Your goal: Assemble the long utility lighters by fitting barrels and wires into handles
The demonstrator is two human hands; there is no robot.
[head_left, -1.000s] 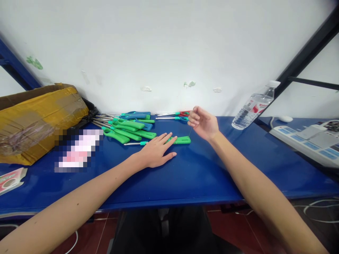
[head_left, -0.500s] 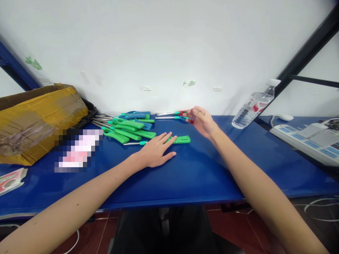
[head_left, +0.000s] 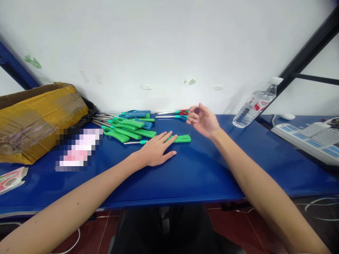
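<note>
My left hand (head_left: pixel 158 150) lies flat with spread fingers on a green-handled lighter (head_left: pixel 183 139), pressing it against the blue table (head_left: pixel 169 187). The lighter's metal tube points left. My right hand (head_left: pixel 203 120) is closed round the handle of a thin screwdriver (head_left: pixel 190 129), mostly hidden by the fingers. Its shaft runs down to the right end of the green handle. Left of my left hand lies a pile of green lighters (head_left: pixel 127 128), with blue ones (head_left: pixel 135 114) behind. Near the wall, red and blue lighters (head_left: pixel 169 113) lie with their tubes pointing left.
A taped cardboard box (head_left: pixel 39 120) stands at the left, beside a pixelated patch (head_left: pixel 79 150) and a printed card (head_left: pixel 13 179). At the right are a tilted water bottle (head_left: pixel 254 104), a power strip (head_left: pixel 307 137) and a white mouse-like object (head_left: pixel 287 116).
The fingers of my right hand have shifted round the screwdriver's handle, and the hand has turned slightly. My left hand and the lighter under it have stayed in place.
</note>
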